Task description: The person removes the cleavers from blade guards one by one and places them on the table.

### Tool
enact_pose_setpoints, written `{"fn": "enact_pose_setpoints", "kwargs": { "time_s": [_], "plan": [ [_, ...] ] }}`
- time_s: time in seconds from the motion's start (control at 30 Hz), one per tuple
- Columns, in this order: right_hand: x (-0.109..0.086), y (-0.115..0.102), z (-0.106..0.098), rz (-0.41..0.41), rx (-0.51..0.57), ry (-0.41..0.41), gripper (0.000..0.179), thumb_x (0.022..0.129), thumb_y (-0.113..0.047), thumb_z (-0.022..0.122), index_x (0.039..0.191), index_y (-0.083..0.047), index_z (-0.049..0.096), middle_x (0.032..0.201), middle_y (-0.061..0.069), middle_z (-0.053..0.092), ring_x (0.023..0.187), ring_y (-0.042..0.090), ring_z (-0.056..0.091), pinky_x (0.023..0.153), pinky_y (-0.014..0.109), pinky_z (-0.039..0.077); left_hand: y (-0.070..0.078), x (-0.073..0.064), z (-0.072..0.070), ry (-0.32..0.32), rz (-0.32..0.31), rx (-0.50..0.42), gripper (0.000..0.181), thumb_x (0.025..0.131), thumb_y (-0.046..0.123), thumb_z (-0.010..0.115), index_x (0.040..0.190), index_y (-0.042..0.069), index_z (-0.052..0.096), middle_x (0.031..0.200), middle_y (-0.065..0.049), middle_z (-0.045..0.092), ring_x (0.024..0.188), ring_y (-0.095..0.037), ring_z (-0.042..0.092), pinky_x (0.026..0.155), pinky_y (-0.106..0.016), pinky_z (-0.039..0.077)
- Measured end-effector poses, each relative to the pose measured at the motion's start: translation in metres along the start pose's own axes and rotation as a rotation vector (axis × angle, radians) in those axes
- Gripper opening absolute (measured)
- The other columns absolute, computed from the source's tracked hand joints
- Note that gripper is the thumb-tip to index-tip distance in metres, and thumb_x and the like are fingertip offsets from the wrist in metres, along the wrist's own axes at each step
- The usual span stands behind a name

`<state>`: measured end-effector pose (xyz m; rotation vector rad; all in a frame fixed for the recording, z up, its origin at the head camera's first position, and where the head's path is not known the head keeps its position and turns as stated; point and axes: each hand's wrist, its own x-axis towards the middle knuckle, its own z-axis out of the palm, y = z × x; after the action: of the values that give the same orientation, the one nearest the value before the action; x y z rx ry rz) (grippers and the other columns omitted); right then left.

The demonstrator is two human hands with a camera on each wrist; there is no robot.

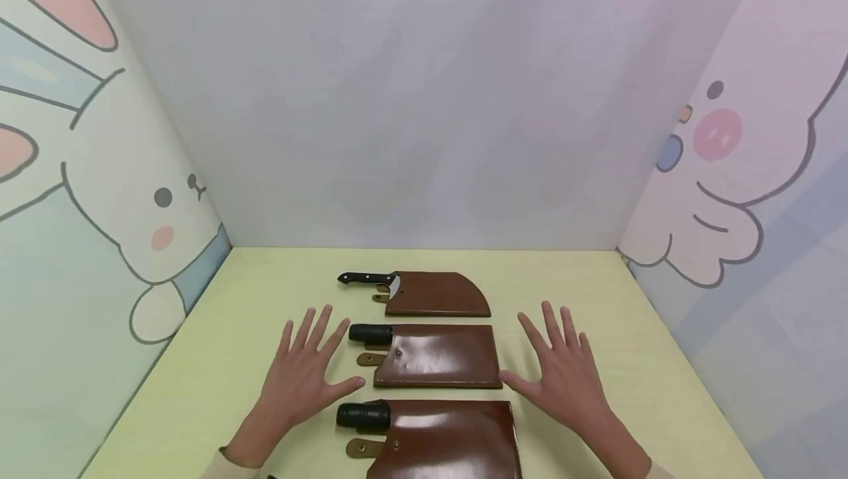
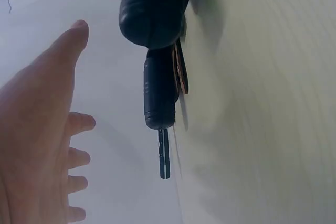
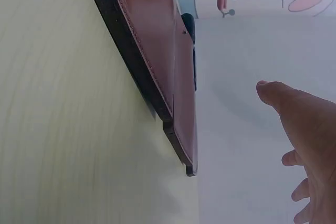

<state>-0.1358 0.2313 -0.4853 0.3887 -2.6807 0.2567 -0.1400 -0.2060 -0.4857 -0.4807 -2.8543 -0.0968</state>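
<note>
Three knives in brown leather sheaths lie in a row, handles to the left. The far knife has a riveted black handle (image 1: 364, 278) and a sheath (image 1: 440, 295) with a rounded end. A squarer sheath (image 1: 450, 354) with a ridged black handle (image 1: 371, 333) lies in the middle. The nearest sheath (image 1: 453, 435) is the largest and runs out of the head view at the bottom. My left hand (image 1: 298, 387) is spread beside the handles, holding nothing. To the right, my right hand (image 1: 570, 387) is also spread, its thumb tip overlapping the middle sheath's corner in the head view.
The pale yellow table (image 1: 265, 280) meets a plain grey back wall (image 1: 424, 133). Side panels carry a cartoon rabbit (image 1: 132, 221) on the left and a pink-cheeked cartoon animal (image 1: 748, 126) on the right. Snap straps (image 1: 363, 448) stick out beside the handles.
</note>
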Motion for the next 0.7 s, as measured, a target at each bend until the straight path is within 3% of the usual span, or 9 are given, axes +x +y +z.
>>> {"fn": "enact_pose_setpoints", "kwargs": {
  "time_s": [0.3,0.7],
  "plan": [
    [-0.003,-0.011,-0.006,-0.046,0.043,-0.041,0.097,0.079,-0.074,0.071,0.157,-0.025,0.042,0.166,0.014,0.028,0.151,0.046,0.023,0.102,0.071,0.035,0.013,-0.002,-0.010,-0.027,0.072,-0.137,0.093,0.087,0.076,0.060,0.157,0.018,0.043,0.167,-0.012,0.028,0.153,-0.038,0.025,0.118,-0.062,0.022],
    [-0.024,-0.027,-0.009,-0.193,0.104,-0.031,0.100,0.078,-0.075,0.071,0.158,-0.022,0.042,0.167,0.012,0.026,0.149,0.044,0.029,0.102,0.062,0.041,0.025,-0.017,-0.014,-0.029,0.159,-0.167,0.090,0.088,0.076,0.058,0.157,0.020,0.044,0.164,-0.011,0.034,0.151,-0.035,0.032,0.117,-0.057,0.027]
  ]
}}
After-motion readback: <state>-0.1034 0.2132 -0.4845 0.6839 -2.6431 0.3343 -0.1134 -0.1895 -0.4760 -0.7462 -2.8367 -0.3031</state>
